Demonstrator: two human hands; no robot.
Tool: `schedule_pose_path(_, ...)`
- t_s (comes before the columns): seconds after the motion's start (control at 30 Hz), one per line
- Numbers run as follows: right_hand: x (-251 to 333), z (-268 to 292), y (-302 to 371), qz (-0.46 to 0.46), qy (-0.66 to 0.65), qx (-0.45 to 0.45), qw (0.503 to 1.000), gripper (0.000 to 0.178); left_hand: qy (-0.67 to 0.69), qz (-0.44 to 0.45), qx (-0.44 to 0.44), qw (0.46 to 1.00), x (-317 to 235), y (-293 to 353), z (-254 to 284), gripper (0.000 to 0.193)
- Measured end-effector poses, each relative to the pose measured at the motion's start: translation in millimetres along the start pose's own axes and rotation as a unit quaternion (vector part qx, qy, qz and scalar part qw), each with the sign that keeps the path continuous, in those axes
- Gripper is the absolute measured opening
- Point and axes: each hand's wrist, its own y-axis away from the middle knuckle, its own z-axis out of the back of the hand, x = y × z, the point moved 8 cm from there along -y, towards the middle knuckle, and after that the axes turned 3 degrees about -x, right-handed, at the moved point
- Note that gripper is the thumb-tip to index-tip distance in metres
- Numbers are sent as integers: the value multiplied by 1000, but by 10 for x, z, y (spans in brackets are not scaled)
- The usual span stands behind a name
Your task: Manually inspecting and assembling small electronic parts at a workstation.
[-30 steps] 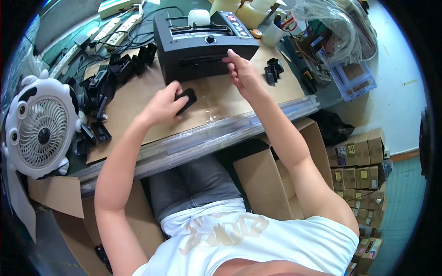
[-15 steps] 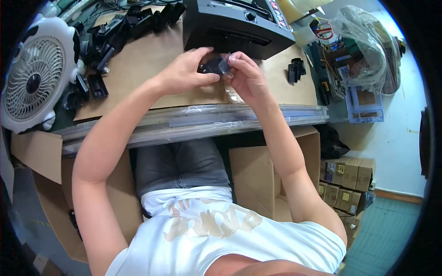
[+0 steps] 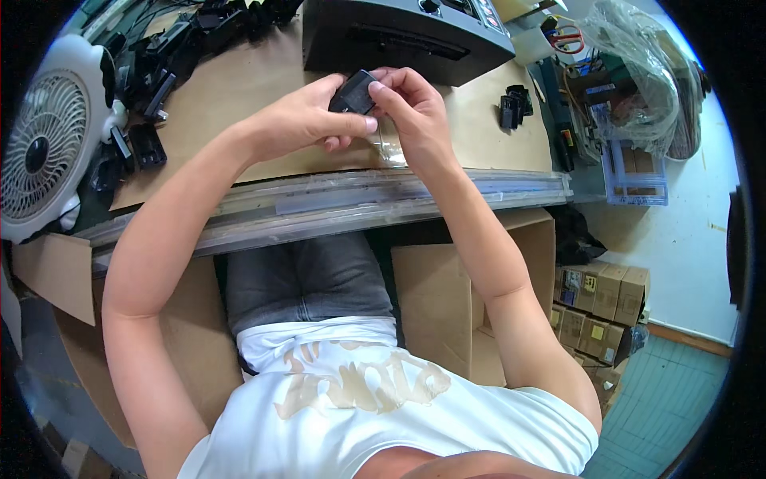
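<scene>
The left hand (image 3: 295,124) holds a small black case (image 3: 353,93), its fingers behind it and its thumb stretched out below it. The right hand (image 3: 416,116) grips the case too — thumb laid on its right edge, fingers curled close behind. The case is in front of the person, above the brown sheet (image 3: 239,100) and just short of the black machine (image 3: 399,44). It sits tilted, its long axis seeming to run from lower left to upper right, one flat face turned up to view; which end is its front I cannot tell, and any marking on it is too small to make out.

Just below the hands, a shiny clear piece of plastic (image 3: 391,153) catches the light. The machine has a long slot across its front and a button panel (image 3: 488,14) on top, its labels unreadable here. To its right stand a few small black parts (image 3: 515,108), and further right is a cup (image 3: 529,46) beside red-handled scissors (image 3: 567,38). On the left, more dark pieces (image 3: 183,40) lie heaped near a white fan (image 3: 49,148).

Nearer the body, clear strips (image 3: 335,199) line the table's edge, with cardboard boxes (image 3: 435,307) below. The person's white shirt (image 3: 239,431) carries beige brush-style lettering — partly folded. Stacked cartons (image 3: 594,291) at right bear small labels, too small to read.
</scene>
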Motion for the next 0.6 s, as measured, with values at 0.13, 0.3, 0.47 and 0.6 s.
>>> schedule_pose_path(0.13, 25, 8, 6, 5, 13, -9, 1000, 7, 109, 27, 34, 993, 34, -37, -21, 26)
schedule_pose_path(0.3, 44, 16, 15, 51, 63, -22, 996, 9, 109, 24, 43, 993, 58, -53, -20, 22)
schedule_pose_path(0.47, 167, -103, 72, 78, 93, -16, 993, 10, 72, -3, 44, 996, 64, -60, -13, 22)
schedule_pose_path(0.6, 191, -104, 72, 115, 129, -44, 984, 12, 56, -15, 45, 997, 32, -48, -37, 23)
